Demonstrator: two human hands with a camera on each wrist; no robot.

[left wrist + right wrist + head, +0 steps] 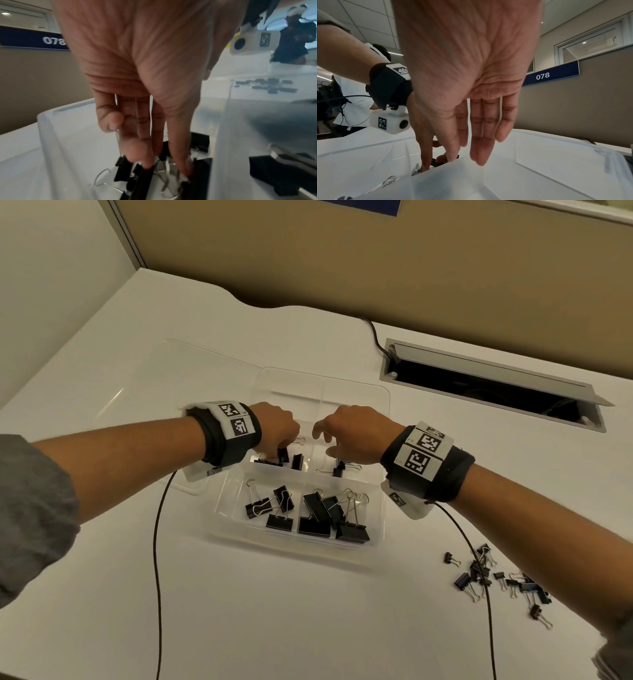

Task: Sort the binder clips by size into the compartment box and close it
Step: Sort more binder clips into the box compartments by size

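Note:
A clear compartment box (384,419) lies open mid-table. Its near cells hold medium black binder clips (270,510) and large ones (329,518). My left hand (281,447) reaches into the middle-left cell. In the left wrist view the left hand (166,169) pinches a black clip (145,180) between its thumb and a fingertip, among other clips there. My right hand (323,444) hovers over the middle-right cell with relaxed fingers and holds nothing; in the right wrist view the right hand (465,159) hangs above the box wall (530,169). One clip (340,469) lies below it.
Several small loose clips (496,577) are scattered on the white table at the right. The clear lid (191,364) lies open behind and left of the box. A cable hatch (489,385) is open at the back right. Thin wrist cables (157,542) trail toward me.

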